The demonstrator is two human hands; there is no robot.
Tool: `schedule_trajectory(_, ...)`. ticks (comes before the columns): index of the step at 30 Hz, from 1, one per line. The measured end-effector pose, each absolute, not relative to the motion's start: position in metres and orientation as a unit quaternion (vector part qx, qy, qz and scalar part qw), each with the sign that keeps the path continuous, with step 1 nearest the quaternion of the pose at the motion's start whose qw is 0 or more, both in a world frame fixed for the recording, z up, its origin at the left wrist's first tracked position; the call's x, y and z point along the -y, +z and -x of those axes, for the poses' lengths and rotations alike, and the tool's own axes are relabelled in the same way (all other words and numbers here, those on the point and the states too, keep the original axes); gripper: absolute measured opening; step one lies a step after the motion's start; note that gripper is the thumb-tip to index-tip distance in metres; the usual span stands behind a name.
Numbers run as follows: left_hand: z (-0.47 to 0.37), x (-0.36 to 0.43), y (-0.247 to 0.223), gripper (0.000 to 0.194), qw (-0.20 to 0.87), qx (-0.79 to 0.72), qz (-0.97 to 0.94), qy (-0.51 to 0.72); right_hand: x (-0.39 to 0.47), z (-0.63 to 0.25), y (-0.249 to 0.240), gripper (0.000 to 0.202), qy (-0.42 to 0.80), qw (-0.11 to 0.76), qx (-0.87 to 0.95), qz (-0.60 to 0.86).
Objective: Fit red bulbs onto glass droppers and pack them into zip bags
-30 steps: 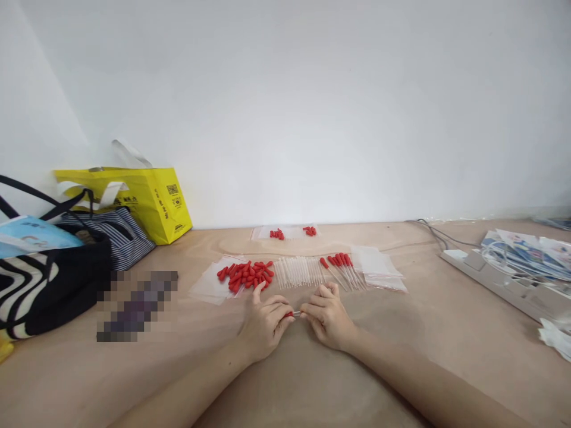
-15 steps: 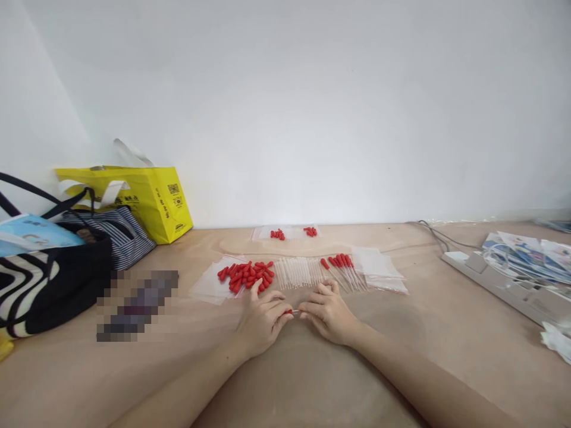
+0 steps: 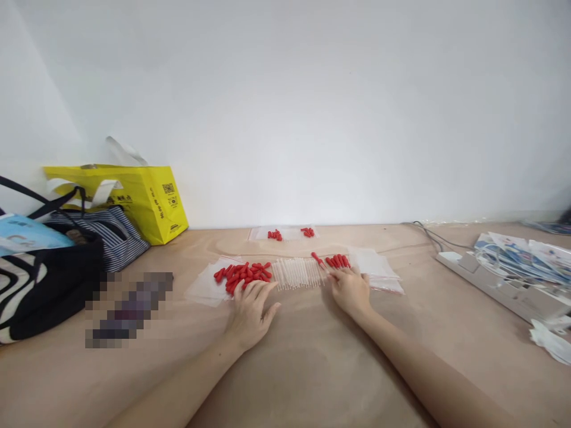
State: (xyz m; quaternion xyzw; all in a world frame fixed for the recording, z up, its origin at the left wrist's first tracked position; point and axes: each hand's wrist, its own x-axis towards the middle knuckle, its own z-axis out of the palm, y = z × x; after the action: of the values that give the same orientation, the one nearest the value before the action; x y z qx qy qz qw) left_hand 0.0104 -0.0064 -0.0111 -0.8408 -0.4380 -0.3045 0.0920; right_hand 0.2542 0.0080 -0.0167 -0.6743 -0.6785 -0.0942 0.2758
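My left hand (image 3: 252,315) is open, its fingertips at the near edge of a pile of red rubber bulbs (image 3: 243,274). A row of thin clear tubes (image 3: 298,273) lies to the right of the pile. Past the row, my right hand (image 3: 350,291) is closed on a red-capped dropper (image 3: 317,258), whose red end points up and left. Several other red-capped droppers (image 3: 338,261) lie just beyond my right fingers, their lower parts hidden by the hand.
Clear plastic bags lie left (image 3: 207,284) and right (image 3: 375,266). A filled bag (image 3: 293,233) is near the wall. Yellow (image 3: 167,208), striped (image 3: 118,232) and black (image 3: 57,285) bags stand left; a power strip (image 3: 499,288) and papers (image 3: 526,255) lie right.
My hands have moved apart. The left has let go and opened near the bulbs; the right has carried a dropper up and right to the other capped ones.
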Motion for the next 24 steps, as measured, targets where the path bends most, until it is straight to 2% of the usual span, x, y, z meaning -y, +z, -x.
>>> schedule_trajectory(9, -0.011, 0.006, -0.013, 0.023, 0.095, 0.428, 0.849, -0.294, -0.023, -0.265, -0.017, 0.032, -0.062, 0.190, 0.627, 0.753)
schedule_trajectory(14, -0.011, 0.006, -0.012, 0.019, 0.098, 0.431, 0.846, -0.299, -0.026, -0.260, -0.017, 0.027, -0.036, 0.191, 0.611, 0.767)
schedule_trajectory(24, -0.007, 0.000, -0.014, 0.011, 0.114, 0.489, 0.800, -0.327, -0.029, -0.260, -0.018, 0.031, -0.038, 0.171, 0.603, 0.778)
